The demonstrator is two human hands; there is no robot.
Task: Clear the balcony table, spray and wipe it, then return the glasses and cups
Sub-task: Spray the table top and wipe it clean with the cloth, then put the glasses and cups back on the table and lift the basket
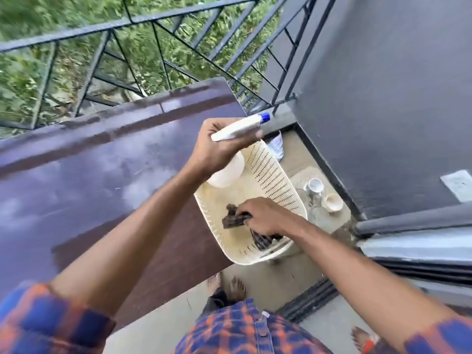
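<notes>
The dark brown balcony table [84, 180] fills the left of the head view, its glossy top bare. My left hand [219, 146] grips a white spray bottle [229, 175] with a blue nozzle tip by its neck, over the table's right end. Beside that end sits a cream perforated basket [270, 175]. Inside it my right hand [263, 218] grips a dark cloth [232, 218]. On the floor past the basket stand a steel tumbler [314, 188], a small cream cup [332, 202] and a clear glass [277, 145].
A black metal railing [163, 19] runs behind the table with greenery beyond. A grey wall [383, 85] stands to the right, with a sliding door track [413, 241] below it. My bare feet [236, 287] stand on the tiled floor near the basket.
</notes>
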